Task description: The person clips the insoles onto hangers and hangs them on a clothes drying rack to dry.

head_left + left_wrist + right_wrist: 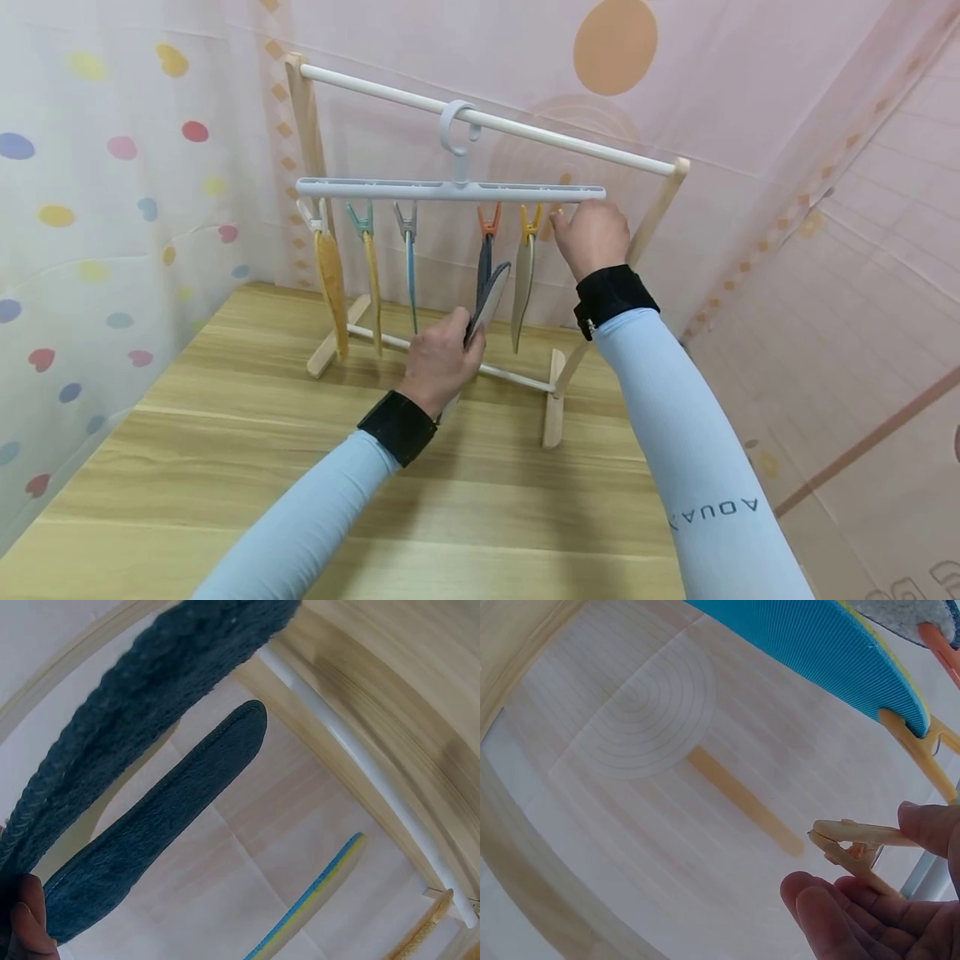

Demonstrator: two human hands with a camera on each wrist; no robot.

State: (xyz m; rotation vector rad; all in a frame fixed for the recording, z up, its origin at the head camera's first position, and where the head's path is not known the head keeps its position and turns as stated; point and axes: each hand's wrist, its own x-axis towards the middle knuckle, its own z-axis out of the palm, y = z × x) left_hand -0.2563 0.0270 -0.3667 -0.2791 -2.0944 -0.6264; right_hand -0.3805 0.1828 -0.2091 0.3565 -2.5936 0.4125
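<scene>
My left hand (442,358) holds a dark, fuzzy insole (491,300) with a pale underside, below the hanger. In the left wrist view this insole (142,705) slants across the top, beside a matching dark insole (172,802). That second one hangs from an orange clip (489,221). At the right end of the white clip hanger (375,190), my right hand (600,237) pinches a pale yellow clip (855,851) between thumb and fingers. No insole shows in this clip. Next to it, a yellow clip (531,223) grips a blue ribbed insole (810,652).
The hanger hooks over the white top bar (555,136) of a wooden rack standing on the wood-grain table (187,433). Left along the hanger, clips hold two yellow-brown insoles (330,287) and a thin blue-edged insole (411,279). Patterned curtains (135,167) stand behind.
</scene>
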